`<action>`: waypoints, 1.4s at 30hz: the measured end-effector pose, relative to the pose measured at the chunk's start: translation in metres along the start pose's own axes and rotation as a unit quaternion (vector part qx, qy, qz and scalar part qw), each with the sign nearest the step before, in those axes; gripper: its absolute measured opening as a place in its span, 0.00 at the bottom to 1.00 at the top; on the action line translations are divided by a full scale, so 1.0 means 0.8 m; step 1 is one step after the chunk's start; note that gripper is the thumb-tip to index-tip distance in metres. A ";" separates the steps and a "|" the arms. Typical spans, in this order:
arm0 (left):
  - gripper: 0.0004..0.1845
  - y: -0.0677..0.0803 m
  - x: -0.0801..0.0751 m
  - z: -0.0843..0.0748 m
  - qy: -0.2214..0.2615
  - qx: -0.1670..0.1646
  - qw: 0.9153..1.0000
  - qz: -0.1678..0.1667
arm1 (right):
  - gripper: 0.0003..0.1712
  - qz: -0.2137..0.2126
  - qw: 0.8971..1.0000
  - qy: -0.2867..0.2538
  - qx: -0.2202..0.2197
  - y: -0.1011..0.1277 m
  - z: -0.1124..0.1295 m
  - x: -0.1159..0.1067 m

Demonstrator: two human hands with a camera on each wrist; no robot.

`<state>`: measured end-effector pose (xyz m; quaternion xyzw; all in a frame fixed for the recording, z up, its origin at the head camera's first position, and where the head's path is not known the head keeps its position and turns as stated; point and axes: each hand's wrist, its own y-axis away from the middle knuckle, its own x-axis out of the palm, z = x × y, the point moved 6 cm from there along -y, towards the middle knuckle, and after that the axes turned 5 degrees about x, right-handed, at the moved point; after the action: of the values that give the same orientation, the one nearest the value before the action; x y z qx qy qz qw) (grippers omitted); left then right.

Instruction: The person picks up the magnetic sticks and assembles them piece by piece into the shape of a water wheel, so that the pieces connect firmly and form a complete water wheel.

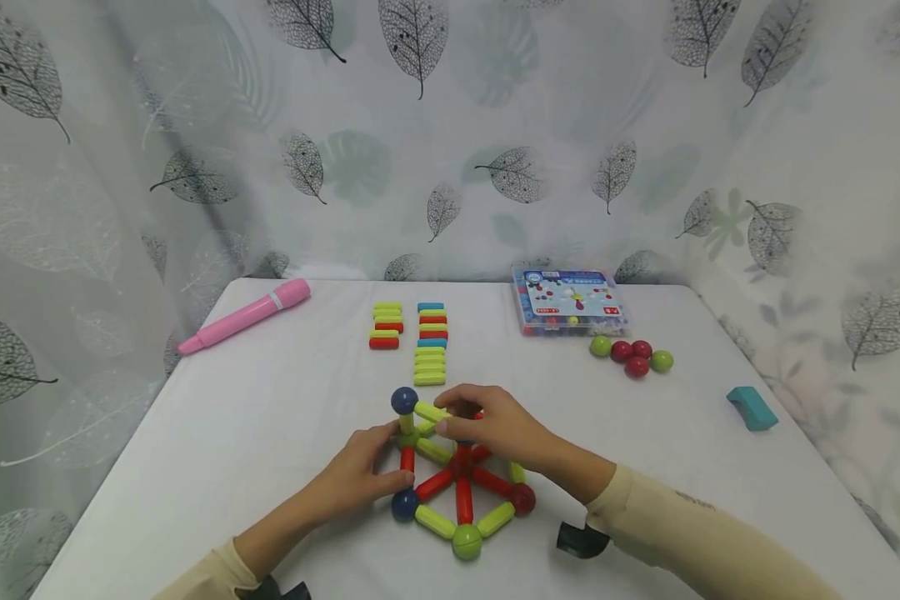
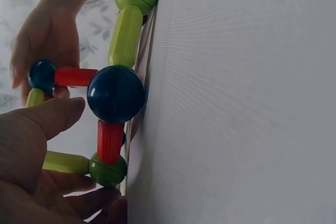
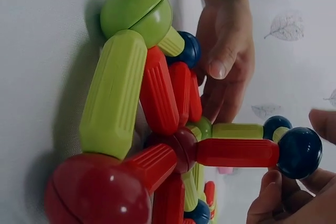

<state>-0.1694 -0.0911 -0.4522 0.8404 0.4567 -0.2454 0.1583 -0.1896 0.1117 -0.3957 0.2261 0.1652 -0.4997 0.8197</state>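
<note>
Even, soft, bright light in head view, edges bowed; wrist views dimmer, nearest fingers perhaps slightly blurred.

A white table [image 1: 255,433] carries everything. Near its front edge stands a rod-and-ball structure [image 1: 450,483] of red and green rods joined by blue, green and red balls. Behind it lie two short rows of loose rods [image 1: 412,342] — green, red and blue. A pink marker [image 1: 243,317] lies toward the far left corner, a clear plastic box [image 1: 570,302] toward the far right, with four loose balls [image 1: 632,354] — green and red — just in front of it. A teal curved piece [image 1: 752,408] lies near the right edge, a dark curved piece [image 1: 581,540] at the front.
</note>
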 end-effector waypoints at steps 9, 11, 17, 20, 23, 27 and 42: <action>0.45 0.000 0.000 0.001 -0.001 -0.013 1.000 0.002 | 0.25 0.018 0.998 -0.048 0.022 0.007 -0.009 0.000; 0.45 -0.001 0.000 0.002 -0.003 -0.017 1.000 0.002 | 0.25 0.014 0.998 -0.059 0.025 0.008 -0.010 0.001; 0.45 -0.001 0.001 0.004 0.000 -0.015 1.000 0.003 | 0.25 0.004 0.994 -0.102 0.036 0.011 -0.016 0.005; 0.44 -0.002 0.000 0.003 -0.001 -0.009 1.000 0.003 | 0.25 -0.001 0.992 -0.122 0.043 0.013 -0.018 0.007; 0.44 -0.002 0.000 0.003 -0.002 -0.005 1.000 0.004 | 0.26 -0.009 0.991 -0.127 0.045 0.014 -0.018 0.007; 0.42 -0.002 -0.001 0.003 -0.001 0.000 1.000 0.006 | 0.27 -0.014 0.993 -0.114 0.040 0.016 -0.019 0.008; 0.42 -0.002 -0.002 0.002 -0.011 -0.014 1.000 -0.005 | 0.28 -0.012 0.993 -0.106 0.046 0.023 -0.025 0.011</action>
<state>-0.1717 -0.0921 -0.4528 0.8331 0.4626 -0.2488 0.1733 -0.1699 0.1231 -0.4136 0.2073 0.0574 -0.5374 0.8155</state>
